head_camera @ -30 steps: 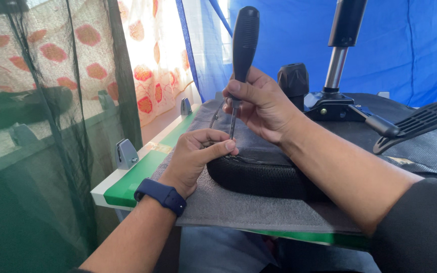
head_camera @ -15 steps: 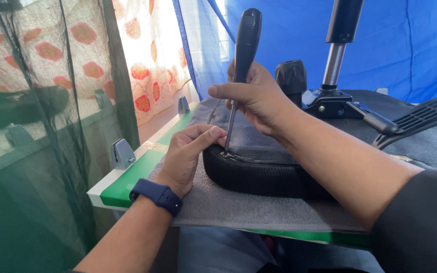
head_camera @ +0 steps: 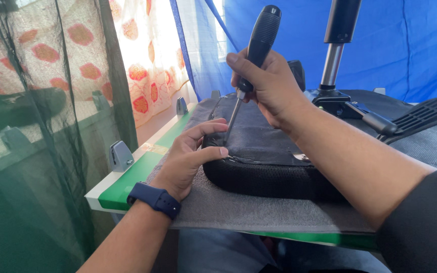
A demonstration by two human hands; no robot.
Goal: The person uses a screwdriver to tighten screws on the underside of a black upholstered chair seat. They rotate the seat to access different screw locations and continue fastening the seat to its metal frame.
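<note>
A black padded chair seat lies upside down on a grey mat. My right hand grips a black-handled screwdriver, held nearly upright with its tip against the seat's underside near the front left corner. My left hand, with a dark blue watch on the wrist, presses on that corner of the seat. Its thumb and forefinger sit either side of the screwdriver tip.
The grey mat covers a green and white table with grey clips on its edge. A chair post and a black lever paddle stand behind. Dark mesh netting hangs at left, blue fabric behind.
The view has shifted a little. My right hand has tilted the screwdriver slightly, and my left fingers have spread around the tip on the seat corner.
</note>
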